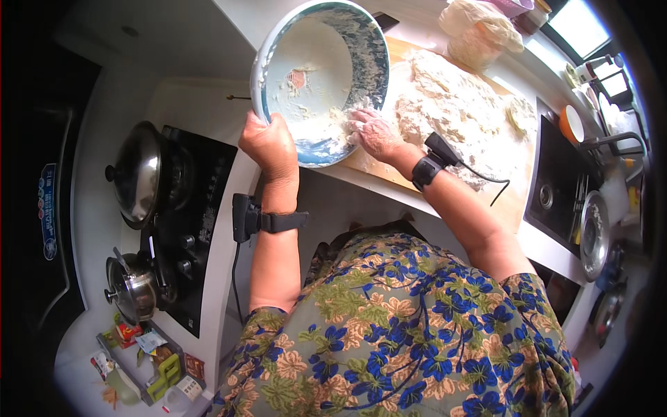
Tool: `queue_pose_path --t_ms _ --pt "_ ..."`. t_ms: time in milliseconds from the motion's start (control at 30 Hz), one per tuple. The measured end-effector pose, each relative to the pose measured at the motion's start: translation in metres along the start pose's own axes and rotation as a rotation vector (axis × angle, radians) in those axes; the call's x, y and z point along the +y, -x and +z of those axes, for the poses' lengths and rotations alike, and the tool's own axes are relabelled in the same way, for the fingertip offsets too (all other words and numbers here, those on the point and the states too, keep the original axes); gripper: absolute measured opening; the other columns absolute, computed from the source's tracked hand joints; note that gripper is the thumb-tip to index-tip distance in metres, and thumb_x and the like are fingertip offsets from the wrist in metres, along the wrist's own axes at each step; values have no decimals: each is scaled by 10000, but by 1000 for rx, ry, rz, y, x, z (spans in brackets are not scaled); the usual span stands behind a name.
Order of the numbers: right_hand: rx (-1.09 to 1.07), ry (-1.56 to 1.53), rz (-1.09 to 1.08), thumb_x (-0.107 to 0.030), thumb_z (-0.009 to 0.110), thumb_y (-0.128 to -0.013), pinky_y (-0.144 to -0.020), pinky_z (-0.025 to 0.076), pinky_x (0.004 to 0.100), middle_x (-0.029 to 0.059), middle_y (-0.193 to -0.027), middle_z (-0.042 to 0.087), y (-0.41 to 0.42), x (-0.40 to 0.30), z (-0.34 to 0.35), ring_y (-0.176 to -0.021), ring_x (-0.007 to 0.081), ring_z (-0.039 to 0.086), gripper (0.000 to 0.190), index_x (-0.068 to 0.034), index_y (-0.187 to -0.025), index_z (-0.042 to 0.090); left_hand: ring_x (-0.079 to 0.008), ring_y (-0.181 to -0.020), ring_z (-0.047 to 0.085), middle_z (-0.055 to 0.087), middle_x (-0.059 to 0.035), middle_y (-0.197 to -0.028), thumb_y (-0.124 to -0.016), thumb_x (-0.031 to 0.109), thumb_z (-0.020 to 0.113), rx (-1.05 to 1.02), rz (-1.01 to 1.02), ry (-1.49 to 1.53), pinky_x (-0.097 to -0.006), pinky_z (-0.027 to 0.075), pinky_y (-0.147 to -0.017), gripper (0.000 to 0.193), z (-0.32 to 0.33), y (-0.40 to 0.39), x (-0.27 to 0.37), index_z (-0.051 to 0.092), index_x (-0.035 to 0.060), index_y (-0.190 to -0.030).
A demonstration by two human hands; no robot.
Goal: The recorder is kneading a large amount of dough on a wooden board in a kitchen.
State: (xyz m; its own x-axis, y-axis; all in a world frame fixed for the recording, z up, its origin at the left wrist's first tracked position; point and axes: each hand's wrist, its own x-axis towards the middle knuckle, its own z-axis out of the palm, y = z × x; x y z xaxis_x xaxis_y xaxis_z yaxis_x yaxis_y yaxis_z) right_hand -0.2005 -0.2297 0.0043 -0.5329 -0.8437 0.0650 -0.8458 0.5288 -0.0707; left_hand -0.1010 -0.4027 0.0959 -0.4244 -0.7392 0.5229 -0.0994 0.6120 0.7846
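My left hand (271,140) grips the rim of a large round basin (318,62), which is tilted at the counter's edge. Flour and bits of dough cling to its inner wall and bottom. Inside the basin's near right side, my right hand (372,133), dusted with flour, touches loose flour and crumbs with bent fingers; whether it pinches any cannot be told. A big shaggy mass of floury dough (448,104) lies on a wooden board (513,193) to the right of the basin. Both wrists wear black straps with small devices and cables.
A plastic bag (479,36) stands behind the dough. At right is a sink (552,187) with an orange bowl (571,124) by it. On the left, a lidded wok (138,174) and a steel pot (133,289) stand on a black cooktop (193,250), near a basket of packets (122,385).
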Motion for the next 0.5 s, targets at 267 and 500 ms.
queue_pose_path --t_ms 267,500 --pt "39 -411 -158 -301 457 -862 -1038 270 419 171 -1324 387 29 -65 -33 -1245 300 340 328 -90 -1089 563 -207 -570 616 603 -161 -613 -664 -54 509 31 5 13 -306 470 -566 67 0 2 0 554 -44 -712" --pt "-148 -530 -160 -521 452 -807 -1048 251 370 204 -1362 313 27 -57 -26 -1276 292 292 765 12 -1329 283 -235 -571 616 612 -183 -650 -666 -44 507 13 27 -7 -324 472 -584 81 -1 4 -5 562 -46 -726"
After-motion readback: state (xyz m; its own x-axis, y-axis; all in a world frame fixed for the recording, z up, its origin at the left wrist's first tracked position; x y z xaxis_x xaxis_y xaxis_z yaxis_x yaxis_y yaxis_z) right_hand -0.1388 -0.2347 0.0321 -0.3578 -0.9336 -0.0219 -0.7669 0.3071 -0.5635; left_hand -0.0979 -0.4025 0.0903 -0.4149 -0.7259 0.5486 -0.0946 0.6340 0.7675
